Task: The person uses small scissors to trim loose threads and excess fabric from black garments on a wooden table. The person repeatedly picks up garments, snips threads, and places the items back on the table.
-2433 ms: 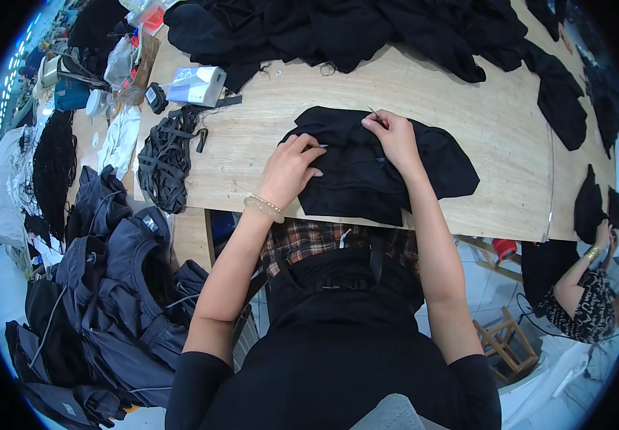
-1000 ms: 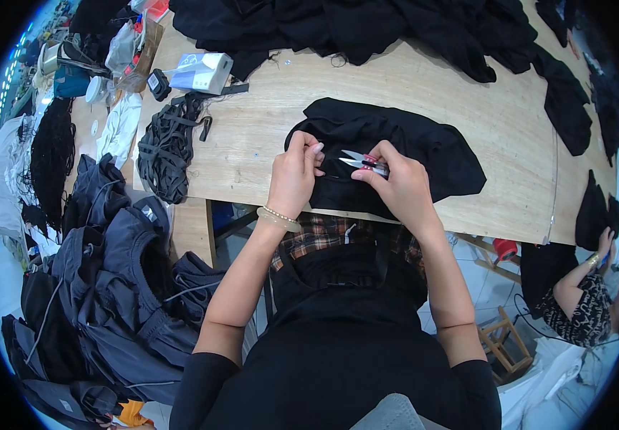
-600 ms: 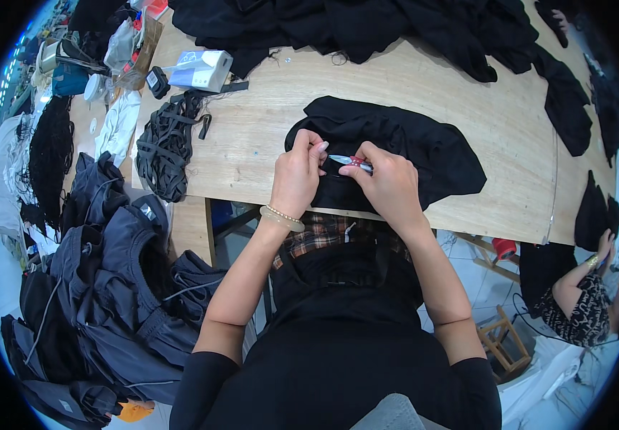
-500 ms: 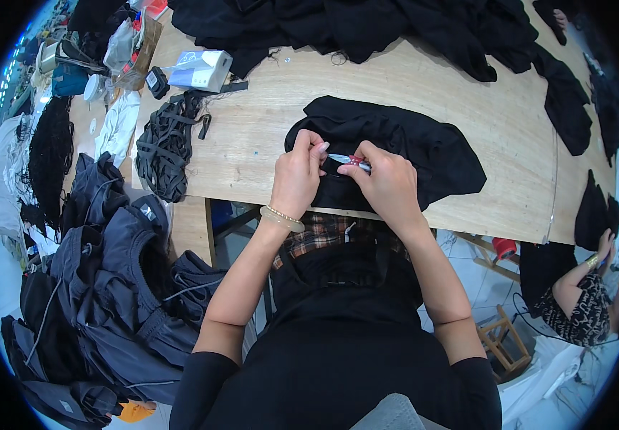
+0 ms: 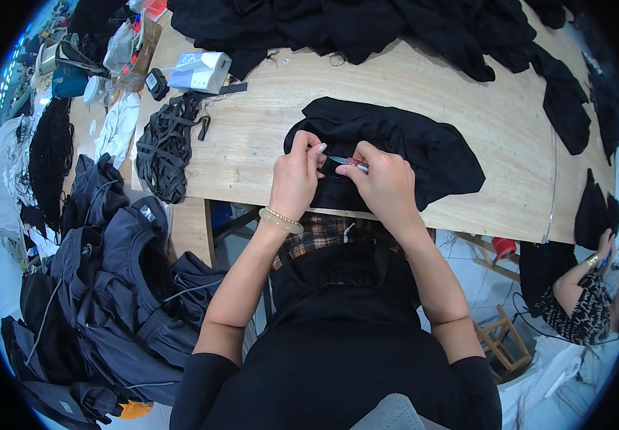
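A black garment [image 5: 431, 150] lies bunched on the wooden table in front of me. Small thread snips [image 5: 353, 162] with red and silver on them are gripped between the thumb and fingers of my right hand [image 5: 388, 183]. Their pointed blades face left, close to the fingertips of my left hand [image 5: 293, 179]. That hand is pinched at the garment's left part, with a small fold of black cloth at its fingertips. Whether a thread is held there too is too small to tell.
Black cloth [image 5: 352, 29] is heaped along the table's far side. On the left sit a tangle of dark straps [image 5: 166, 147], a tissue pack [image 5: 200, 72] and a pile of dark grey garments [image 5: 108, 279]. Another person's arm [image 5: 578, 276] shows at the right, near a wooden stool [image 5: 503, 340].
The snips have shifted slightly, and their blades look closer together than before. My left hand stays pinched in nearly the same place. The other person's hand at the right has moved a little.
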Motion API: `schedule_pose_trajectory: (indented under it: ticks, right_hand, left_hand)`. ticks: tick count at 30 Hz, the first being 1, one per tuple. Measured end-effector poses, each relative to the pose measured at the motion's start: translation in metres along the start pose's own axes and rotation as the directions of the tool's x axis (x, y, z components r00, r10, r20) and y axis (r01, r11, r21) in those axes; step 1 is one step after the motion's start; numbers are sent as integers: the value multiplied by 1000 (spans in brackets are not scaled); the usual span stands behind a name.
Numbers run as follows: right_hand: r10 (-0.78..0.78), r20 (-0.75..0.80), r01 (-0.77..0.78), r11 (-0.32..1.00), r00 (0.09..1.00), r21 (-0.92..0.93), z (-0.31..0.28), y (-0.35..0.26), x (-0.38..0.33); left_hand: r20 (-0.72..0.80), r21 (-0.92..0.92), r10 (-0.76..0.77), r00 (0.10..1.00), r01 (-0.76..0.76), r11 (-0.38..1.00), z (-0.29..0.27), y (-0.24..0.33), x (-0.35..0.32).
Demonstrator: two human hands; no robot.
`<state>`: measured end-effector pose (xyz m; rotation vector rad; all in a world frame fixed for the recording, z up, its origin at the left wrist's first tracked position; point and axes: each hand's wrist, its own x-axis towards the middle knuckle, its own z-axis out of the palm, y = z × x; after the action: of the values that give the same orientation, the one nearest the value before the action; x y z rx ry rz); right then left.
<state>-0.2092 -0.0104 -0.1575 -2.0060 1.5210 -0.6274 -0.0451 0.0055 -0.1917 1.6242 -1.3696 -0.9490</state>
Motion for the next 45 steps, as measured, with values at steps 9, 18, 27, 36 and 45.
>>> schedule_pose_trajectory:
  ticks: [9,18,27,36,45]
  right_hand:
    - [246,30,-248,960,969,130,-20,29,-9]
    - [75,-49,-60,963,996,263,-4,32,-16]
    - [-27,-15,29,992,1000,123,1,16,-12]
    - [-76,-52,79,996,996,51,6,9,-9]
    - [-94,-30,94,996,995,10,3,5,-8]
  left_hand:
    - [63,241,257,964,-264,934,-7,-16,0]
    - [53,104,1,999,-6,995,-1,-6,-2]
    - [54,74,-7,998,3,997,0,-8,-1]
    - [61,130,47,997,-55,990,-1,-7,-2]
    - [56,123,19,998,-26,992,-2,-4,-3]
